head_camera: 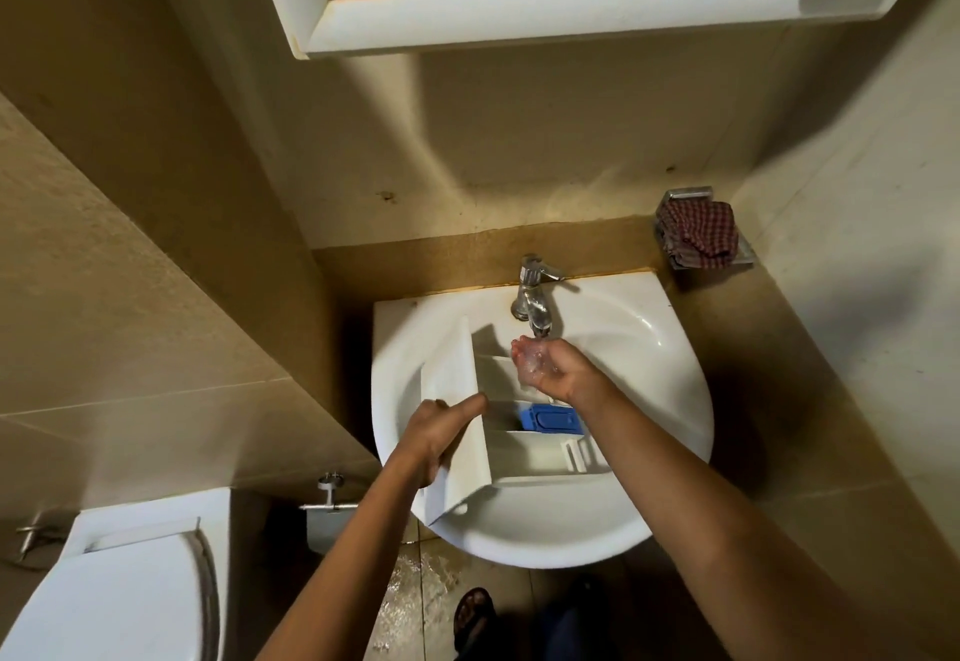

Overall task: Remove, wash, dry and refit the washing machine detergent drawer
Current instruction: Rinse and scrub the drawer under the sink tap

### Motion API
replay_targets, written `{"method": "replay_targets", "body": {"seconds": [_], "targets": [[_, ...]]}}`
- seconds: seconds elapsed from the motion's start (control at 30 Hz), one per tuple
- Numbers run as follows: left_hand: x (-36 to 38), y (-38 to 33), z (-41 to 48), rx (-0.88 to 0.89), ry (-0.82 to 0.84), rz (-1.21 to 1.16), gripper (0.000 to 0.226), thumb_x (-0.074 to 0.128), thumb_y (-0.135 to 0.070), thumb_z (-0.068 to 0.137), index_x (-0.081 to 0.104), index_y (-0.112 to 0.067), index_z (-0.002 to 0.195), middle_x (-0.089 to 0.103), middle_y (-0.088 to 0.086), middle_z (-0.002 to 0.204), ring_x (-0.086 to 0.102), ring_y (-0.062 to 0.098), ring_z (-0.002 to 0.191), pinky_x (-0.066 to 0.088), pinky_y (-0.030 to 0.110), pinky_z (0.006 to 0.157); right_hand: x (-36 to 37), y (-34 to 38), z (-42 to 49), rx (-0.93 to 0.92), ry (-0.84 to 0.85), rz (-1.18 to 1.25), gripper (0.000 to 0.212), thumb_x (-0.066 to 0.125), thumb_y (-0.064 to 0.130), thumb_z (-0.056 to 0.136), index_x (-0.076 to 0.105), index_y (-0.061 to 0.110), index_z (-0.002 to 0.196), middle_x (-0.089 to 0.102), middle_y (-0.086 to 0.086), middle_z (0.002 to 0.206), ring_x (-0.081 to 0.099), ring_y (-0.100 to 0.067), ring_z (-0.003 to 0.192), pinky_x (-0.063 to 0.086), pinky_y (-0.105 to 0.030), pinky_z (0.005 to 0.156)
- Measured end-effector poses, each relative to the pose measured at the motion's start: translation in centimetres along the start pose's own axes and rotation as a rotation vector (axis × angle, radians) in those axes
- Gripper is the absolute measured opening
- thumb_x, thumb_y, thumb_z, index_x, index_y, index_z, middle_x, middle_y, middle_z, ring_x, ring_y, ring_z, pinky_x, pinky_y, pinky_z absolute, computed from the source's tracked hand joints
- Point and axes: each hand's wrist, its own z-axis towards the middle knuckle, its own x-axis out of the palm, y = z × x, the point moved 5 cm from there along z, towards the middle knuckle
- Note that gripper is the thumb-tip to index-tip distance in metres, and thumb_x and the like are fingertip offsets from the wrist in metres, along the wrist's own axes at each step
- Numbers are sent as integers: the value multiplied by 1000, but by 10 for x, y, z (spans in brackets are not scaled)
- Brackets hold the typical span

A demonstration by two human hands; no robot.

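Head view, progress: removal done, detergent drawer (530, 452) is out of the machine and lying in the sink (675, 400), front panel tilted up on the sink's left side, body running across to the right. No washing machine in shot

Looks like the wash step is in hand. Left hand (431, 431) grips the drawer's front panel at the sink's front-left, index finger laid straight across the panel face. Right hand (550, 366) holds nothing: palm up and cupped right under the tap (535, 296) spout at the back of the sink, water pooled in the palm, directly above the drawer's compartments. Blue insert (550, 417) sits in its compartment, not pulled out. Can't tell how clean the compartments are from here

Left to do, by my read: finish rinsing, dry, refit. Likely drying cloth: red checked cloth (698, 234) on a metal holder at the wall, behind and right of the sink, well apart from both hands

Room: small bathroom, beige tiled walls. White mirror cabinet (519, 0) on the wall above the sink. Toilet (119, 598) left of and below the sink, metal wall fitting (330, 494) between the two. Floor (415, 587) under the sink's front edge is wet and shiny, slip risk; a sandalled foot (472, 608) stands just beside that patch
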Motion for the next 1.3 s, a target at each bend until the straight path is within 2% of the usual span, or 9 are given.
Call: {"method": "replay_targets", "body": {"seconds": [0.13,0.27,0.4,0.5,0.6,0.73,0.93,1.1,1.3], "targets": [[9,7,1,10,55,-10,65,73,-49,48,59,-10,97,71,14,95,68,28,88,57,39,78,4,-12,-9,50,130,-465,18,49,3,96,66,-1,100,70,-12,90,66,-22,84,58,-30,72],[13,12,-1,-5,77,-54,73,72,-51,43,59,-8,99,71,16,97,68,31,89,55,36,70,-30,10,-6,-131,-207,-697,18,46,1,96,62,-8,100,63,-18,98,61,-21,78,54,-31,82],[17,17,-2,-31,119,-115,76,72,-49,48,58,-3,107,69,11,86,66,27,78,47,25,57,-40,18,-1,-214,-263,-433,19,51,5,95,59,-5,82,63,-20,86,63,-27,77,52,-35,82],[21,19,1,-65,127,-241,76,74,-43,55,59,-3,117,71,19,103,68,34,96,53,35,72,-29,18,3,-213,-239,-330,18,49,6,97,58,-9,92,61,-19,86,62,-29,81,54,-37,84],[22,21,1,-62,123,-276,72,73,-42,58,61,-1,117,71,15,92,68,29,82,52,31,65,-15,17,8,-186,-194,-272,19,46,-9,93,53,-22,105,53,-16,76,55,-28,71,50,-40,98],[21,26,1,-69,99,-300,80,75,-44,53,58,-1,118,69,23,109,67,33,95,52,36,75,-8,17,13,-69,-176,46,19,44,2,98,55,0,83,58,-9,70,53,-15,66,54,-21,48],[24,25,1,-71,106,-283,85,77,-47,48,59,-1,116,67,18,93,62,29,84,44,34,73,-7,9,12,32,-50,213,17,44,1,97,58,1,86,60,-8,79,58,-16,71,55,-22,53],[23,27,5,-98,99,-297,77,76,-43,55,60,1,116,63,13,86,59,27,83,41,32,70,0,-16,-17,-40,184,-861,23,46,8,99,65,5,111,67,-13,111,67,-19,95,54,-28,78],[26,30,12,-106,109,-310,72,83,-45,52,63,-6,109,72,11,100,64,26,95,48,35,77,-24,-57,-36,-625,394,-2001,44,35,22,103,37,11,146,30,0,155,18,-13,146,10,-33,121]]}}
